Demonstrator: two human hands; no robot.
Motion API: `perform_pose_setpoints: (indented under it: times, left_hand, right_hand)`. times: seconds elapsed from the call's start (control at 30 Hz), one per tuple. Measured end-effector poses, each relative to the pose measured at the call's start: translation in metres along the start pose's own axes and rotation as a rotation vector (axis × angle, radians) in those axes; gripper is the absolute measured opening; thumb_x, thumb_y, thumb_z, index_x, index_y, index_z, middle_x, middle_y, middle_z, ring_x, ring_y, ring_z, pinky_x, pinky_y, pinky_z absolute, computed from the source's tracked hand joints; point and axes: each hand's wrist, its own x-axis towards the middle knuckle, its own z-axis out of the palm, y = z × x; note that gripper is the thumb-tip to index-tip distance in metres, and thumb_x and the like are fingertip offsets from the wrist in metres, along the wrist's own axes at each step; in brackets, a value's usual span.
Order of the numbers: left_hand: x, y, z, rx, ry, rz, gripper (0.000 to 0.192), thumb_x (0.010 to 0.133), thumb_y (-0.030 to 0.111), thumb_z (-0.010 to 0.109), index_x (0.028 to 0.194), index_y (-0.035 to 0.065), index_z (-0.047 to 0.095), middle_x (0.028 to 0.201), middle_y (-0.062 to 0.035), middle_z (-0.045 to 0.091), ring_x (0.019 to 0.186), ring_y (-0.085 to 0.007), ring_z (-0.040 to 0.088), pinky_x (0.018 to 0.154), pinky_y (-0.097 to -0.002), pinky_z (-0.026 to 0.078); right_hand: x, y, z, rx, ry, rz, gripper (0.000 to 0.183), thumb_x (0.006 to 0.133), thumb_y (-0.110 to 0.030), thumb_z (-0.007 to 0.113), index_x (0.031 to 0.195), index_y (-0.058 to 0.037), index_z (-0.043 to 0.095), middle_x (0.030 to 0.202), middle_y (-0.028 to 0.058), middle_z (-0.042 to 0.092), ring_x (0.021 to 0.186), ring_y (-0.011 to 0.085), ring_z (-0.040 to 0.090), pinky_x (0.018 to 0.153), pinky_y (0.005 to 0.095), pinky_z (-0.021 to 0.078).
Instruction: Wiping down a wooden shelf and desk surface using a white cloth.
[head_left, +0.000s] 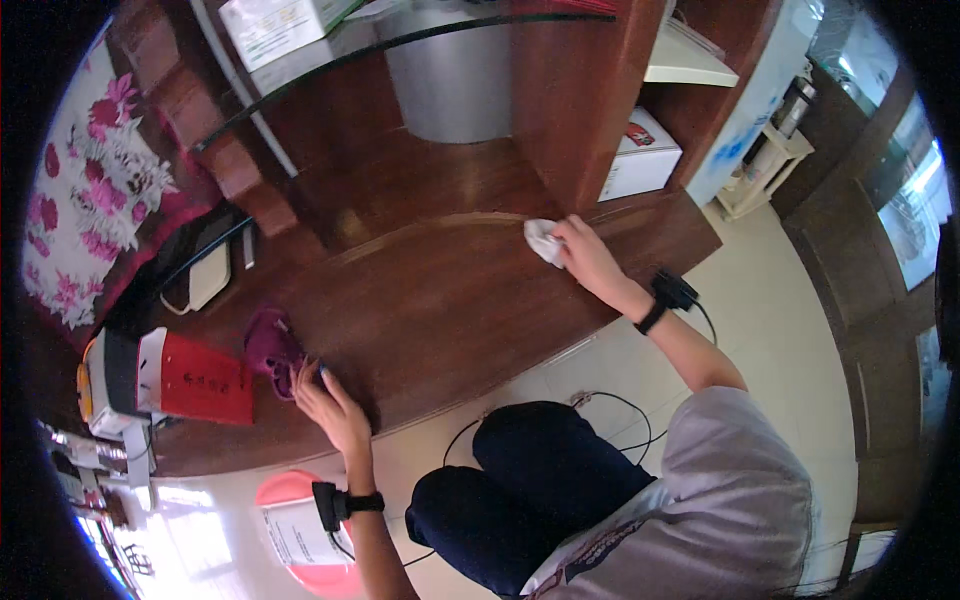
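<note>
A crumpled white cloth or tissue (543, 241) is gripped in my right hand (589, 259), resting on the dark wooden surface (450, 307) near the foot of the upright cabinet panel. On the left, my left hand (334, 409) has its fingers spread at a small purple pouch (271, 345) and touches its near end; whether the fingertips grip it cannot be told. Beside the pouch stands a red box or bag (206, 379) bearing writing.
A glass shelf (420, 37) overhangs the wooden surface, with a grey cylindrical bin (456, 90) behind. A white box (641, 157) fills the right compartment. A pale case (210, 276) lies at left. Cables trail over the floor, near a pink-and-white item (304, 529).
</note>
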Motion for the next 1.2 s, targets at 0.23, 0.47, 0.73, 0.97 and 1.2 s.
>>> perform_pose_setpoints:
  times: [0.23, 0.47, 0.73, 0.97, 1.2]
  left_hand:
    - [0.000, 0.002, 0.000, -0.023, -0.033, -0.013, 0.033, 0.095, 0.025, 0.039, 0.116, 0.0003, 0.047, 0.124, -0.0172, 0.045, 0.123, -0.0328, 0.033, 0.102, -0.0435, 0.023]
    - [-0.003, -0.003, 0.000, 0.014, -0.033, -0.002, 0.038, 0.096, 0.029, 0.038, 0.120, 0.0006, 0.045, 0.126, -0.0156, 0.044, 0.123, -0.0305, 0.033, 0.103, -0.0422, 0.023]
    - [-0.005, -0.010, 0.006, 0.043, -0.040, 0.008, 0.036, 0.095, 0.025, 0.038, 0.119, -0.0005, 0.046, 0.122, -0.0151, 0.047, 0.122, -0.0310, 0.035, 0.102, -0.0432, 0.024]
    - [-0.004, -0.011, 0.004, 0.066, -0.052, -0.026, 0.035, 0.095, 0.025, 0.038, 0.117, -0.0005, 0.048, 0.123, -0.0152, 0.048, 0.122, -0.0307, 0.034, 0.103, -0.0430, 0.024]
    - [-0.003, -0.004, 0.004, 0.057, -0.060, -0.025, 0.035, 0.095, 0.026, 0.038, 0.116, -0.0010, 0.048, 0.122, -0.0151, 0.048, 0.122, -0.0307, 0.035, 0.102, -0.0421, 0.025]
  right_hand:
    - [-0.052, 0.112, -0.101, -0.243, 0.247, 0.441, 0.022, 0.075, 0.001, 0.057, 0.095, 0.0006, 0.049, 0.095, 0.0203, 0.051, 0.087, 0.0391, 0.053, 0.078, 0.0433, 0.0441]
    - [-0.020, 0.051, -0.040, -0.049, 0.164, 0.151, 0.025, 0.069, 0.001, 0.061, 0.092, -0.0003, 0.050, 0.091, 0.0180, 0.051, 0.089, 0.0384, 0.051, 0.077, 0.0437, 0.0434]
    - [-0.025, 0.057, -0.059, 0.059, 0.043, 0.235, 0.026, 0.073, -0.004, 0.060, 0.095, -0.0023, 0.046, 0.093, 0.0172, 0.050, 0.089, 0.0368, 0.052, 0.076, 0.0427, 0.0437]
    - [-0.046, 0.164, -0.123, -0.075, 0.237, 0.679, 0.031, 0.076, -0.004, 0.059, 0.103, -0.0016, 0.046, 0.095, 0.0213, 0.056, 0.088, 0.0376, 0.057, 0.075, 0.0433, 0.0470]
    - [-0.045, 0.189, -0.124, -0.420, 0.246, 0.408, 0.020, 0.074, -0.003, 0.056, 0.092, -0.0012, 0.047, 0.095, 0.0200, 0.052, 0.086, 0.0389, 0.054, 0.075, 0.0443, 0.0454]
